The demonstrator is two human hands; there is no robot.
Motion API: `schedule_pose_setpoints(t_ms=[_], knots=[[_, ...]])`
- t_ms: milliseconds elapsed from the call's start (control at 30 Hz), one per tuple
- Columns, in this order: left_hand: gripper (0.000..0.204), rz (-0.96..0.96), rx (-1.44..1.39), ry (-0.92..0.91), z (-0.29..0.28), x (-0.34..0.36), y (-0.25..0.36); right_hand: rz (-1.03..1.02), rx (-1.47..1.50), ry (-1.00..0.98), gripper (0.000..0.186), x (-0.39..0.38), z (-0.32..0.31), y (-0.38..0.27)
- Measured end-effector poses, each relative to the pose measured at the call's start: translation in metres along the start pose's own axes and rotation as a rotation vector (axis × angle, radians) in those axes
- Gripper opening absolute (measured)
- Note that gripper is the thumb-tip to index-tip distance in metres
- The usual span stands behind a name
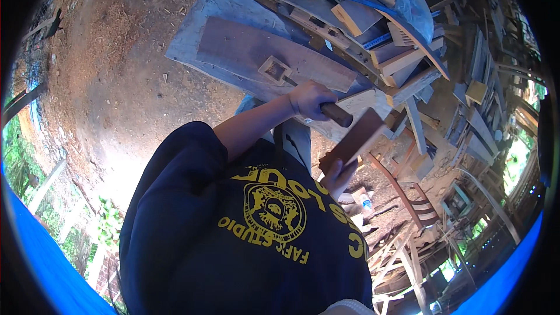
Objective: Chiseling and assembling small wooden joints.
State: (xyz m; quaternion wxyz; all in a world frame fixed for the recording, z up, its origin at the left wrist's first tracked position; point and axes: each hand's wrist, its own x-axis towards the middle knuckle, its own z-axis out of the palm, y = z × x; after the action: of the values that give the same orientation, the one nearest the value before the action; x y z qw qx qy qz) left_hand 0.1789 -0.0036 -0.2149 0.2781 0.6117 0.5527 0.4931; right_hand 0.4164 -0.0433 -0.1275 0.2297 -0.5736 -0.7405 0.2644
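Note:
My left hand [315,99] is closed around the round wooden handle of a chisel-like tool [336,114]. Its thin shaft points left, to a small pale square [274,70] with a darker middle on a long brown board [233,44]; whether the square is a cut recess or a separate piece, I cannot tell. Below and to the right, my right hand [338,178] grips a reddish-brown wooden block [356,140], slightly blurred and tilted up beside the handle's butt end. The block hides part of that hand's fingers.
The board rests on a grey worktop [219,0]. Wood offcuts [402,61], a curved wooden strip [417,38] and a clear plastic bag [411,9] crowd its far right. A wooden chair frame [420,204] stands lower right. Sawdust [111,35] covers the ground at left.

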Motion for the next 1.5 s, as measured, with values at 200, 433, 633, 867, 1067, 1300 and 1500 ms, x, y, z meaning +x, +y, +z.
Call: schedule_pose_setpoints(t_ms=[200,433,633,867,1067,1300,1500], knots=[[0.028,-0.029,-0.037,0.052,-0.003,0.009,0.004,-0.086,0.728,0.384,0.054,0.043,-0.043,-0.063],[0.028,0.01,-0.018,-0.02,0.006,0.005,0.0,0.28,0.343,0.118,0.038,0.013,0.005,-0.09],[0.026,0.018,0.007,-0.067,0.003,0.005,-0.002,0.024,0.257,0.413,0.056,0.042,-0.072,-0.065],[0.024,-0.033,-0.042,-0.103,0.002,0.011,0.002,0.341,0.349,0.075,0.033,0.005,-0.008,-0.04],[0.022,0.047,0.069,0.025,0.008,0.006,0.0,-0.024,0.682,0.785,0.038,0.057,-0.083,-0.083],[0.023,0.014,0.068,-0.018,0.018,0.009,-0.006,0.314,0.32,-0.061,0.042,0.016,-0.003,-0.064],[0.025,0.014,0.03,0.031,0.01,0.011,-0.002,0.041,0.455,0.42,0.053,0.078,-0.096,-0.086]])
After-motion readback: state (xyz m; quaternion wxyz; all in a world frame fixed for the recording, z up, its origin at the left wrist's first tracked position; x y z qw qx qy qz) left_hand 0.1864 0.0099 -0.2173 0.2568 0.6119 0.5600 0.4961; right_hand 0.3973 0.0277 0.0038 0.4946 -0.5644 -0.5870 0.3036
